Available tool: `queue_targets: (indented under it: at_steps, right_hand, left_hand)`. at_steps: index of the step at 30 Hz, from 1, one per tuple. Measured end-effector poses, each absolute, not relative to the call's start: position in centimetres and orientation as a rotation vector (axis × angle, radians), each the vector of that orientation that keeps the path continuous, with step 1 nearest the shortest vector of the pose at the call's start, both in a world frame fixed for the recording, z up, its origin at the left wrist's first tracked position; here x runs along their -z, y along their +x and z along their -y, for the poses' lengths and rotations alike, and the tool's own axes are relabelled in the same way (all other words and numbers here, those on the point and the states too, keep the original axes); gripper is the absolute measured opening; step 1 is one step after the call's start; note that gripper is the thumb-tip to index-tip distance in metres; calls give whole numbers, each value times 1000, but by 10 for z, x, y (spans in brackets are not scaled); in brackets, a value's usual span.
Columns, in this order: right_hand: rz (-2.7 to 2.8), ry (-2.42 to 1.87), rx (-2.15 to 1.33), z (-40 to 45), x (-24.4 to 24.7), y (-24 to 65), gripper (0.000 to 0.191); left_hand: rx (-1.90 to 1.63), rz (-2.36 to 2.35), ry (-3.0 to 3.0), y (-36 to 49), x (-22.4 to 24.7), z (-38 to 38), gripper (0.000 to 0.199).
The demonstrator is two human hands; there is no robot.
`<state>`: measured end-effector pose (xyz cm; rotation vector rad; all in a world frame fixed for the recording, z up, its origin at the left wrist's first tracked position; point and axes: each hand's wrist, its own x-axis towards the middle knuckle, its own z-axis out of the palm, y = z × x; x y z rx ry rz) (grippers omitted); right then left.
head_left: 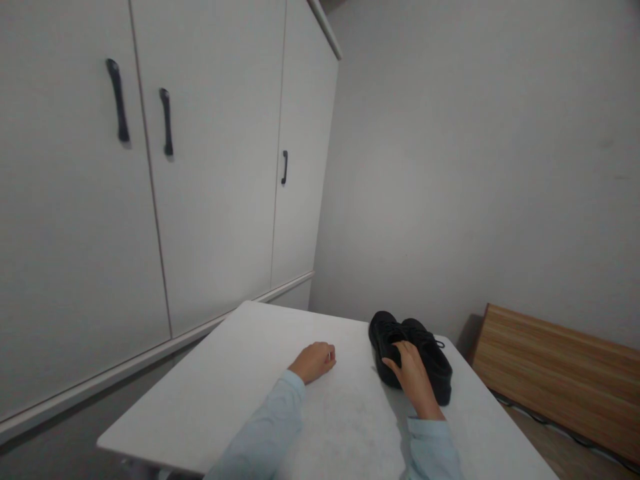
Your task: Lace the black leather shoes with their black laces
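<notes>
A pair of black lace-up shoes, a left-hand shoe (384, 327) and a right-hand shoe (439, 367), stands side by side on the white table (340, 427), toes toward the wall. My right hand (413, 377) is at the opening of the left-hand shoe, thumb and fingers on its collar; the fingertips are partly hidden inside. It also covers part of the right-hand shoe. To the left of the pair, my left hand (315, 361) rests on the tabletop with curled fingers, apart from the shoes. I see nothing held in it.
White cabinets (215, 220) with dark handles line the left side beyond the table. A plain grey wall (450, 167) rises behind the shoes. At the right, past the table's edge, stands a wood-grain board or furniture piece (555, 367), with a dark cable (545, 421) along its lower edge.
</notes>
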<state>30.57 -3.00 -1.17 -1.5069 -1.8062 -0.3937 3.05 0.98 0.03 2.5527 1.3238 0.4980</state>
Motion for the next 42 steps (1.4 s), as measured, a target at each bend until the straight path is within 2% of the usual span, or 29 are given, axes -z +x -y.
queue_targets:
  at_steps: [7, 18, 28, 38, 42]
  right_hand:
    - [1752, -1502, 371, 32, 12, 305, 18]
    - [1856, -1529, 578, 48, -16, 275, 15]
    - [1981, -1314, 620, 73, -32, 219, 16]
    - [2016, -1030, 653, 92, -26, 186, 14]
    - [2067, -991, 647, 99, -22, 178, 12]
  left_hand:
    - [-458, -1344, 2556, 30, -2, -9, 18]
    - [-515, -1396, 2542, 32, -1, -10, 17]
    - [-766, -1554, 2430, 26, -11, -12, 16]
    - [-1209, -1211, 2205, 27, -20, -16, 19]
    - [-1238, -1009, 2117, 26, -26, -14, 29]
